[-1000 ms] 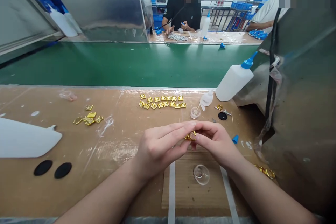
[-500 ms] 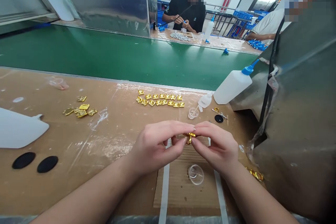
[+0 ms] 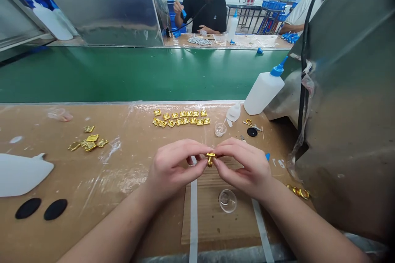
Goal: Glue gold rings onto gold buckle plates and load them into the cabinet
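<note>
A small gold piece [image 3: 210, 158] is pinched between the fingertips of both hands, above a taped cardboard sheet [image 3: 228, 230]. My left hand [image 3: 177, 164] grips its left side with thumb and fingers, and my right hand [image 3: 247, 164] grips its right side. Just below them a clear cup [image 3: 227, 201] stands on the cardboard. Beyond my hands, two rows of gold pieces [image 3: 185, 121] lie near the table's far edge. A loose pile of gold pieces [image 3: 90, 145] is at the left. Gold rings [image 3: 298, 192] lie to the right of my right forearm.
A white bottle with a blue nozzle [image 3: 263, 92] leans at the right by a metal panel [image 3: 348, 111]. Two black discs [image 3: 55, 209] and a white bottle [image 3: 24, 174] lie left. Beyond the green belt [image 3: 123, 74] sits a person in black [image 3: 206, 14].
The view has shifted slightly. Both hands still hold the gold piece, which now faces the camera more squarely. The person across has raised one hand with a blue item.
</note>
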Tool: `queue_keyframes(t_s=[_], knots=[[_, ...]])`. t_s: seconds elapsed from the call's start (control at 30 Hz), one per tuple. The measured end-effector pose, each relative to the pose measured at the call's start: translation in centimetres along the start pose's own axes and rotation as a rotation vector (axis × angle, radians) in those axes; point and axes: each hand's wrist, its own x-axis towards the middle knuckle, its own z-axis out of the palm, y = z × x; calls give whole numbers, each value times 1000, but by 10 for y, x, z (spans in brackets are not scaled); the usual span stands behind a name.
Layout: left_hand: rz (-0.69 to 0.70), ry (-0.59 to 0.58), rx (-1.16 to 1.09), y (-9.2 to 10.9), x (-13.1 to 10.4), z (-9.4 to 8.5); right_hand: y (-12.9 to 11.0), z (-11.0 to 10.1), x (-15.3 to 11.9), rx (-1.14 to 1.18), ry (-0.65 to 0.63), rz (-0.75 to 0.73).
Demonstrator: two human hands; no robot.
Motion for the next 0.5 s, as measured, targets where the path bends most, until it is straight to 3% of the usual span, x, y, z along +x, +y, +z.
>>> queue_keyframes(t_s=[0.3, 0.5], knots=[[-38, 15, 14, -4, -3, 0, -1, 1, -1, -10, 9, -32], [-258, 59, -99, -7, -8, 3, -1, 0, -3, 37, -35, 46]])
